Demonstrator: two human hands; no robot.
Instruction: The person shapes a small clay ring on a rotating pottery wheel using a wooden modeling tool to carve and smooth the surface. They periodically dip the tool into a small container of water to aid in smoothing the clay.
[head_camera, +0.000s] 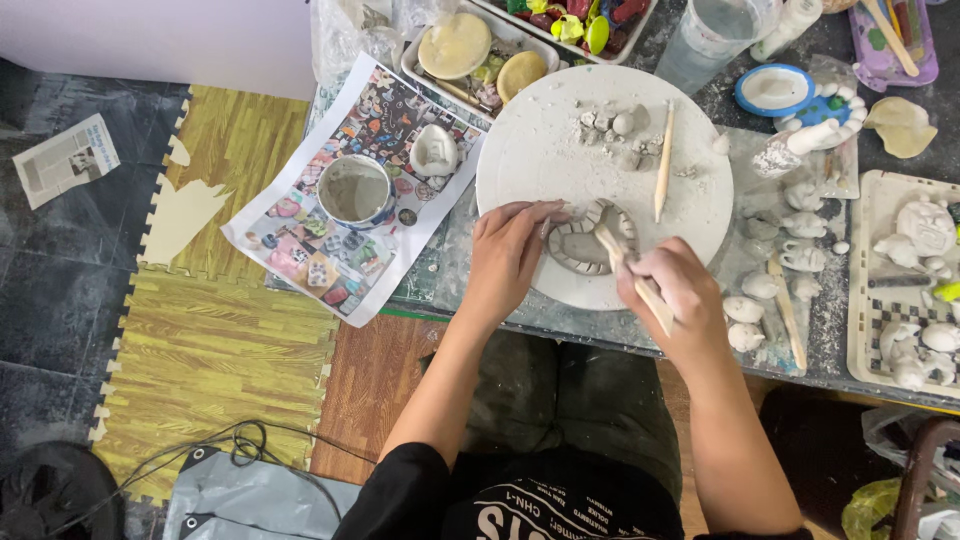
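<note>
Clay piece under left hand fingertips, right hand grip clenching wooden tool

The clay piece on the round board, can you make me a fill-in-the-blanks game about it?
1. The right hand holds a wooden ____ against the clay piece.
2. The clay piece lies on a round ____ board.
3. The left hand touches the clay piece's ____ edge.
4. The cup stands on a printed ____ of pictures.

Missing words: stick; white; left; sheet
</note>
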